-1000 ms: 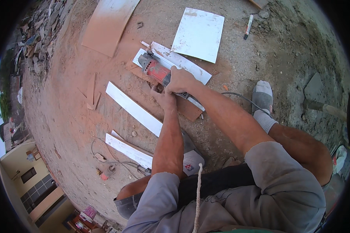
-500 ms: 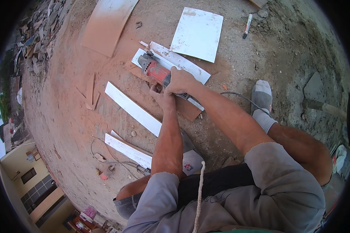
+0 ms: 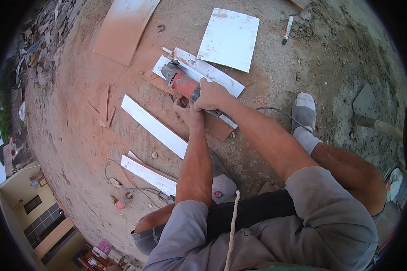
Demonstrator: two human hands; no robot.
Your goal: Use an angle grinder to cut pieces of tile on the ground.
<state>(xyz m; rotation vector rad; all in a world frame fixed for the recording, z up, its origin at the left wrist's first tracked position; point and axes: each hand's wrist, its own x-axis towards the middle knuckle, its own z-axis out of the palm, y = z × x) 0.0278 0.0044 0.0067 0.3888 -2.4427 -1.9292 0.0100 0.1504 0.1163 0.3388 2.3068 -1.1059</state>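
Note:
A red angle grinder [image 3: 184, 86] with a grey head lies slantwise over a white tile strip [image 3: 160, 66]. My right hand [image 3: 212, 95] is wrapped round its dark rear handle. Just below and left of that handle, my left hand [image 3: 192, 115] has its fingers curled beside the tile's near side; what they grip is hidden. Under the hands, the brown underside of a tile piece [image 3: 219, 127] shows. Another white tile strip [image 3: 212, 72] lies against the far side of the grinder. The grinder's disc cannot be made out clearly.
A square white tile [image 3: 230, 40] lies farther off, with a marker [image 3: 287, 30] to its right. Cut strips [image 3: 153, 126] lie left of my left arm. A dusty large tile [image 3: 124, 31] is at the far left. A second power tool [image 3: 123, 201] and cable lie near left. My socked foot [image 3: 305, 113] stands right.
The grinder and my right hand have shifted very slightly to the right. My left hand stays nearly where it was, and the tiles lie as before.

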